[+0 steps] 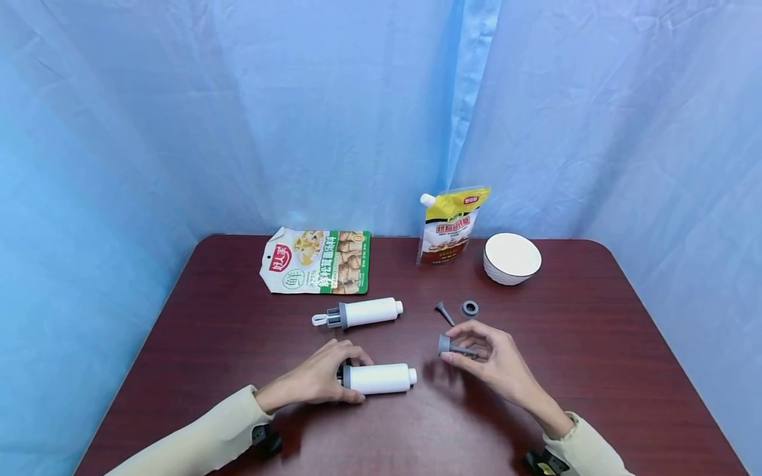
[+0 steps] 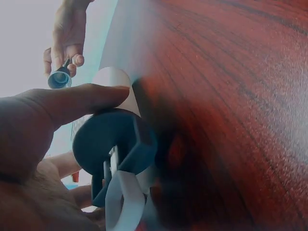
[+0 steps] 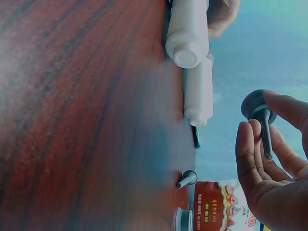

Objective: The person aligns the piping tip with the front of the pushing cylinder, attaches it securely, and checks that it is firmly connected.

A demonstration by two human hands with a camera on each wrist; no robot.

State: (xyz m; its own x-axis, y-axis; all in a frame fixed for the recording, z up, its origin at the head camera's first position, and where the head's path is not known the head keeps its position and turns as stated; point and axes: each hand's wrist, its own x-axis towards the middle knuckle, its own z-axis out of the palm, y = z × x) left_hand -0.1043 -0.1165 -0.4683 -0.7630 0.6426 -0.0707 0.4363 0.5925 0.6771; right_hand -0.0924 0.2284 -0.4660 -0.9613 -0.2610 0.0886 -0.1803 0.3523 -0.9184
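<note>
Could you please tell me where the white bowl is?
In the head view, the white bowl stands right of centre near the back of the table, right of the spouted pouch.

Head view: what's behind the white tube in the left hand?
A second white tube lies behind the held tube, then a food packet farther back. The left hand covers a patch of table between the tubes, so anything there can't be seen.
</note>
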